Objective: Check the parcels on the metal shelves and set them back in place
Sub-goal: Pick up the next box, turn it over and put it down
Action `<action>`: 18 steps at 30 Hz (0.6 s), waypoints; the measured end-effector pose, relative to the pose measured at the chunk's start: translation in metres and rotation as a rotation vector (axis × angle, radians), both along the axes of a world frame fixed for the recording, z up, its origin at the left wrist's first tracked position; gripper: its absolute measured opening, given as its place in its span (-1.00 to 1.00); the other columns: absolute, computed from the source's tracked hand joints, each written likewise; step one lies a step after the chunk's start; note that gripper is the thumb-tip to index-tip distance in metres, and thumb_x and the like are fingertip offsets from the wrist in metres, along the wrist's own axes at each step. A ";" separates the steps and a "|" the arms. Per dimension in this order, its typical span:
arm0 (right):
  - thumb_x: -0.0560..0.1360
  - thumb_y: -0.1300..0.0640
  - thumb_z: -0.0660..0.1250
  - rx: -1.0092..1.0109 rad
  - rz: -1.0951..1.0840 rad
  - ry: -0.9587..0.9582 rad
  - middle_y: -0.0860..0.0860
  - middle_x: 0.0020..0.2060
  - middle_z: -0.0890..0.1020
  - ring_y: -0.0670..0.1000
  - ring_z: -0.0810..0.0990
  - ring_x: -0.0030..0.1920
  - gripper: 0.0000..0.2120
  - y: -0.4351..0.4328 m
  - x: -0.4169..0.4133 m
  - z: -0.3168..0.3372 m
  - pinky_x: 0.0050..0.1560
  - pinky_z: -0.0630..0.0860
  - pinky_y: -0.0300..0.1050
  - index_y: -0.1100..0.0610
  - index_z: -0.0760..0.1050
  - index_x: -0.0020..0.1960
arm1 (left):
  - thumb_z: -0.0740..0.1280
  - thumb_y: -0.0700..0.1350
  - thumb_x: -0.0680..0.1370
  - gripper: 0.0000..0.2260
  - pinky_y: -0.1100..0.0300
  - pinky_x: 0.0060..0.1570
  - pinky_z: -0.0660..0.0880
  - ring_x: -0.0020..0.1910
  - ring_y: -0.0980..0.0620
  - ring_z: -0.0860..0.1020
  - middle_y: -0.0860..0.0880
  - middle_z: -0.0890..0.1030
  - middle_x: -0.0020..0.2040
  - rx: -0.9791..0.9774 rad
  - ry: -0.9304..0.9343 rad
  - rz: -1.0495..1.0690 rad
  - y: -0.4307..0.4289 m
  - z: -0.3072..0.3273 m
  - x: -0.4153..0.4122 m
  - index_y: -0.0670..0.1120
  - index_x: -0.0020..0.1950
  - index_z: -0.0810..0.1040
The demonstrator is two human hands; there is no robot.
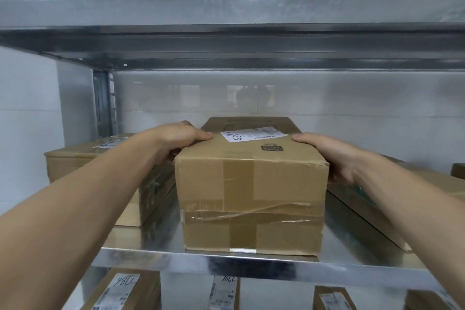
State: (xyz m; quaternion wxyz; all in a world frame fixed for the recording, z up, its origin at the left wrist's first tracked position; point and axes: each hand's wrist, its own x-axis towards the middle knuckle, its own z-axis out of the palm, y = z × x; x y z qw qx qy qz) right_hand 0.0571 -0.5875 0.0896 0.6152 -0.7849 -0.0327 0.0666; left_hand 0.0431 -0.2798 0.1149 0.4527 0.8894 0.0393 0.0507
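Shelf (251,262) shiny metal, tiled wall (25,98) | L hand (173,141), R hand (337,158) clamp box (251,184)

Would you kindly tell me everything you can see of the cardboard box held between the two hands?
The cardboard box is brown and rectangular, standing upright at the front edge of the metal shelf. A strip of brown tape runs down its front face, crossed by a wrinkled band of clear tape lower down. Its top carries a white shipping label with handwritten digits and a small dark stamp. The left hand and right hand grip its upper sides, thumbs resting on top.
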 end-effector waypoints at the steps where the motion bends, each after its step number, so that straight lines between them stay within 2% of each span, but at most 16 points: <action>1: 0.60 -0.17 0.32 0.010 -0.003 0.003 0.09 0.02 0.65 0.07 0.65 -0.10 -0.76 0.001 0.001 0.000 -0.20 0.61 -0.09 -0.01 0.62 0.03 | 0.35 0.14 0.62 -0.64 0.02 0.09 0.56 0.19 -0.20 0.65 -0.19 0.68 0.16 0.012 -0.005 0.010 0.000 0.001 0.001 -0.08 0.27 0.58; 3: 0.60 -0.16 0.31 0.004 -0.007 0.010 0.09 0.01 0.63 0.06 0.64 -0.14 -0.75 0.001 0.003 -0.001 -0.22 0.60 -0.10 0.00 0.61 0.02 | 0.36 0.15 0.61 -0.64 0.01 0.13 0.56 0.16 -0.17 0.66 -0.16 0.69 0.13 0.021 -0.009 0.017 0.000 0.001 0.003 -0.07 0.26 0.57; 5: 0.61 -0.16 0.31 0.016 -0.001 -0.005 0.10 0.02 0.63 0.06 0.63 -0.13 -0.74 0.002 0.003 -0.002 -0.19 0.60 -0.09 0.02 0.61 0.05 | 0.37 0.12 0.61 -0.68 0.02 0.05 0.51 0.07 -0.14 0.65 -0.11 0.67 0.12 -0.003 -0.043 0.010 -0.003 0.000 0.002 -0.09 0.22 0.55; 7: 0.62 -0.14 0.31 0.041 -0.016 -0.047 0.10 0.01 0.65 0.06 0.63 -0.13 -0.75 0.001 0.004 -0.001 -0.15 0.57 -0.09 0.03 0.61 0.05 | 0.38 0.07 0.62 -0.71 0.02 0.01 0.43 -0.01 -0.11 0.55 -0.14 0.58 0.07 -0.068 -0.093 0.013 -0.005 -0.001 0.003 -0.07 0.21 0.48; 9: 0.61 -0.10 0.34 0.071 -0.028 -0.099 0.12 0.07 0.68 0.10 0.65 -0.02 -0.75 0.000 0.006 0.000 0.01 0.59 -0.04 0.06 0.62 0.09 | 0.39 0.04 0.62 -0.67 0.12 -0.12 0.44 -0.17 -0.05 0.49 -0.15 0.52 -0.04 -0.137 -0.125 0.019 -0.008 -0.001 0.004 -0.03 0.29 0.40; 11: 0.60 -0.06 0.37 0.088 -0.042 -0.148 0.15 0.19 0.68 0.18 0.66 0.18 -0.70 -0.001 0.009 0.000 0.30 0.52 0.09 0.12 0.62 0.19 | 0.39 -0.01 0.62 -0.63 0.25 -0.36 0.41 -0.42 0.05 0.39 -0.09 0.47 -0.20 -0.176 -0.148 0.021 -0.009 0.000 0.004 -0.01 0.35 0.34; 12: 0.60 -0.04 0.37 0.086 -0.047 -0.176 0.15 0.18 0.68 0.19 0.65 0.19 -0.67 -0.001 0.010 0.000 0.34 0.49 0.10 0.15 0.61 0.25 | 0.40 -0.03 0.62 -0.62 0.24 -0.40 0.40 -0.43 0.04 0.37 -0.07 0.46 -0.23 -0.195 -0.152 0.014 -0.009 0.000 0.004 0.00 0.37 0.33; 15: 0.64 0.09 0.33 0.055 -0.012 -0.251 0.05 0.02 0.70 0.05 0.64 -0.01 -0.79 -0.003 0.012 -0.002 0.16 0.52 0.07 0.10 0.57 0.24 | 0.42 -0.16 0.60 -0.55 0.12 -0.23 0.53 -0.21 -0.05 0.54 -0.09 0.62 -0.08 -0.247 -0.156 -0.030 -0.009 -0.001 0.005 0.00 0.40 0.28; 18: 0.64 0.19 0.32 0.002 0.043 -0.250 0.04 0.11 0.71 0.06 0.66 0.12 -0.79 -0.007 0.014 -0.006 0.23 0.55 0.15 0.03 0.52 0.26 | 0.44 -0.27 0.57 -0.54 -0.01 -0.08 0.63 -0.09 -0.07 0.67 -0.10 0.65 0.03 -0.229 -0.144 -0.053 -0.009 -0.005 0.008 -0.06 0.36 0.29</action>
